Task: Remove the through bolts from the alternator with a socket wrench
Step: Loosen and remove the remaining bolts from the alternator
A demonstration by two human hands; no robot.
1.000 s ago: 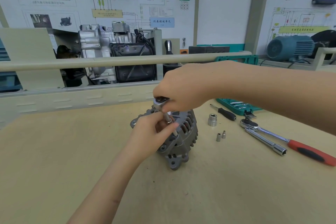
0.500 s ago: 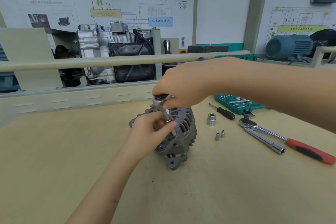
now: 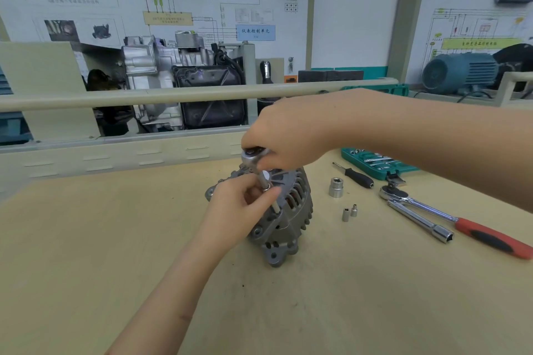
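A grey alternator point(image 3: 291, 210) stands on edge in the middle of the wooden bench point(image 3: 115, 239). My right hand point(image 3: 288, 132) comes in from the right and grips the head of a small socket wrench point(image 3: 250, 156) above the alternator's upper left side. From that head a thin extension and socket point(image 3: 264, 181) slant down to a through bolt point(image 3: 276, 207) that sticks out of the housing. My left hand point(image 3: 239, 207) reaches in from below and pinches the socket end where it meets the bolt. The wrench handle is hidden inside my right hand.
Right of the alternator lie a large loose socket point(image 3: 336, 187), two tiny sockets point(image 3: 349, 212), a black-handled driver point(image 3: 356, 176), a chrome extension bar point(image 3: 421, 222), a red-handled ratchet point(image 3: 461, 222) and a green socket case point(image 3: 375, 160). A beige rail point(image 3: 173, 94) crosses behind the bench.
My hands stay on the wrench and socket with only slight shifts. The view has tilted a little.
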